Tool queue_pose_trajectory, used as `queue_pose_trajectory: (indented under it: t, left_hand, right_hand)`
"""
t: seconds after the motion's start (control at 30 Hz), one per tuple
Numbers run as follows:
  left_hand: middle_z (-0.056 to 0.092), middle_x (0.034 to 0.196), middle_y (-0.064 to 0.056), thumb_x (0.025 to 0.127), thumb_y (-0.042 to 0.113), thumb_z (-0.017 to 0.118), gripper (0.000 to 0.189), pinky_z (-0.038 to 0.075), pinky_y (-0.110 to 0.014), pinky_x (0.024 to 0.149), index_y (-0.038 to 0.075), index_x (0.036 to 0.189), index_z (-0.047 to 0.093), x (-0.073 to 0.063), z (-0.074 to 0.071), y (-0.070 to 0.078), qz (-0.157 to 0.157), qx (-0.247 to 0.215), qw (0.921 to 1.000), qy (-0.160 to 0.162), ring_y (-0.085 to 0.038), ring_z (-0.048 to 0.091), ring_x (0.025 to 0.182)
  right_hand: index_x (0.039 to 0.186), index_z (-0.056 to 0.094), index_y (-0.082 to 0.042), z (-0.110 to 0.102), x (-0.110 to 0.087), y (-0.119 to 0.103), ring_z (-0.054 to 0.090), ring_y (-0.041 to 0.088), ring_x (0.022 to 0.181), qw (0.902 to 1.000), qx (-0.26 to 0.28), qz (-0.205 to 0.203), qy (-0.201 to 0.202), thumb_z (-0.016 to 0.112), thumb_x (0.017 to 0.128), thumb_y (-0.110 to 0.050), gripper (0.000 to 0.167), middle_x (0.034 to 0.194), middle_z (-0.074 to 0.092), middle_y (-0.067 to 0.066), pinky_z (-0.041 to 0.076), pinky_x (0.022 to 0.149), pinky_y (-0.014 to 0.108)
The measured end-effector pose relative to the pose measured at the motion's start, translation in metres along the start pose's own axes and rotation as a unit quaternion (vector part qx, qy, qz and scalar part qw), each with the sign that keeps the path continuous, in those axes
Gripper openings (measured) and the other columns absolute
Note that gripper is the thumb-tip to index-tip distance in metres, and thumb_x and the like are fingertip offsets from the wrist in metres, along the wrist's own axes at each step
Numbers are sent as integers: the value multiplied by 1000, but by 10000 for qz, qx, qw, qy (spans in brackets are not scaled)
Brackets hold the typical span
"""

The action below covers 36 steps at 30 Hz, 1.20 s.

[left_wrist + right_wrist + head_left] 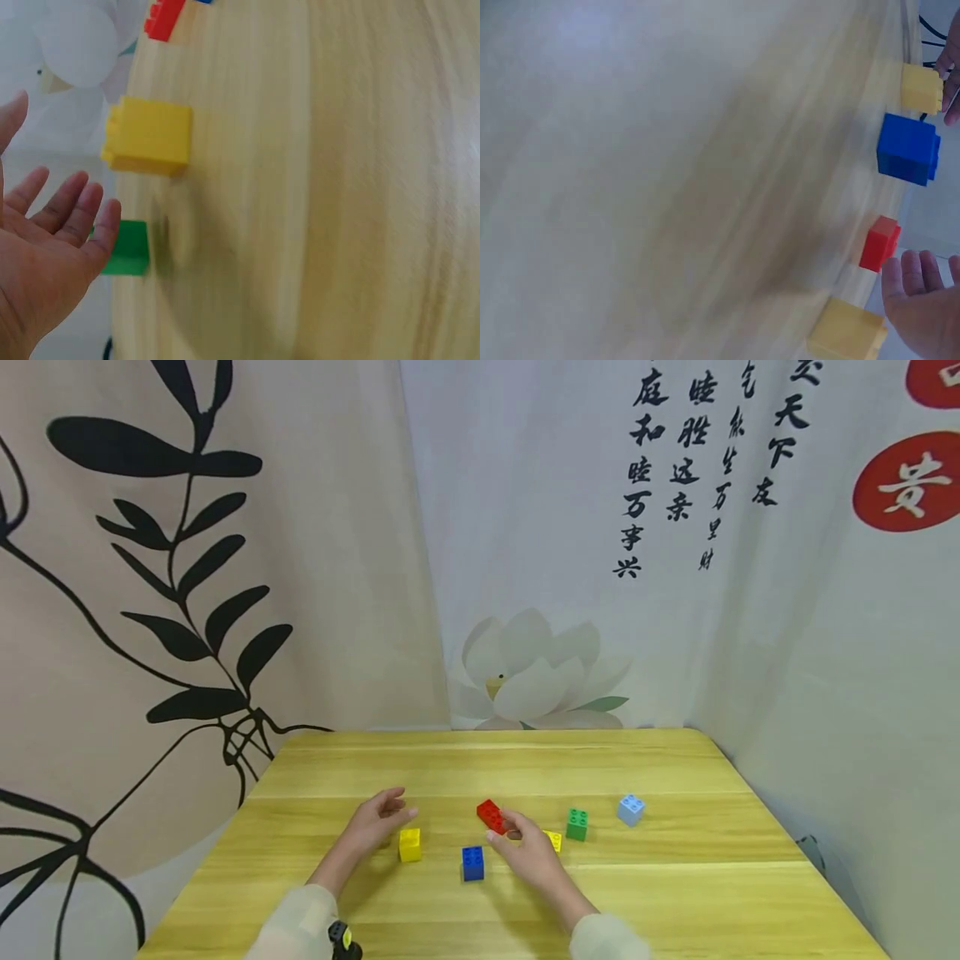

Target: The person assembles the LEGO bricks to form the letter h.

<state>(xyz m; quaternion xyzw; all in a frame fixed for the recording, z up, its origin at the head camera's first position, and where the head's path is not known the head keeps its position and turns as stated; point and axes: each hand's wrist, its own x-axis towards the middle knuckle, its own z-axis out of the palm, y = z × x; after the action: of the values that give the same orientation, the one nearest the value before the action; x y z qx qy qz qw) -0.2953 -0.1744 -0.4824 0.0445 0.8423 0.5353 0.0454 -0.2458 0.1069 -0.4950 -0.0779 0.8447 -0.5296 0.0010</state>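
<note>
My left hand [369, 822] hovers to the left of a yellow block [409, 845], its fingers spread and loosely bent with nothing held. In the left wrist view, its fingertips overlap a green block [127, 249] that the hand conceals from the head view. My right hand [528, 853] is at a red brick [490, 815], thumb and fingertips around its near right end. From the right wrist, the fingers [913, 274] look straight and lie just beside the studs of that brick. A second yellow block [553, 841] is partly behind the right hand. Between the hands stands a blue block [473, 863].
Farther right on the wooden table [675, 893] are another green block [577, 824] and a light blue block [631, 810]. A printed curtain [352, 568] hangs directly behind the table's far edge. A black device [344, 941] is strapped at the left sleeve.
</note>
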Motion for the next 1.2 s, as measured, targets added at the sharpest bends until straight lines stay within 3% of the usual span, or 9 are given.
queue_pose_trajectory:
  t: [0.33, 0.53, 0.9, 1.2]
  left_hand:
    - [57, 130, -17, 93, 29, 72, 63, 51, -47, 89, 0, 144, 47, -8, -6, -31, -234, -260, 9992, -214, -30, 54, 116]
    - [56, 128, -17, 92, 26, 72, 63, 50, -46, 89, -3, 142, 47, -7, -7, -44, -325, -399, 9967, -620, -28, 54, 113]
    - [58, 126, -17, 89, 20, 76, 63, 47, -47, 96, -8, 138, 48, -5, -10, -52, -157, -310, 9952, -918, -29, 55, 112]
    - [62, 117, -12, 87, 17, 78, 55, 50, -41, 91, -5, 131, 56, -3, -8, -50, -118, -126, 9968, -779, -26, 57, 106]
  right_hand:
    - [139, 51, 2, 17, -7, 11, 56, 38, 116, 9962, 615, 352, -503, 72, 92, -32, 62, 133, 55, 23, 49, 94, 52]
    - [139, 51, 4, 24, -7, 20, 56, 39, 116, 9940, 801, 379, -639, 75, 90, -22, 60, 129, 58, 21, 48, 96, 52]
    - [138, 55, -2, 28, -2, 29, 55, 36, 117, 9940, 795, 390, -645, 77, 89, -21, 57, 129, 59, 16, 46, 98, 51]
    - [134, 60, -7, 28, -2, 27, 55, 34, 117, 9967, 516, 277, -569, 76, 89, -22, 51, 126, 62, 12, 45, 99, 52]
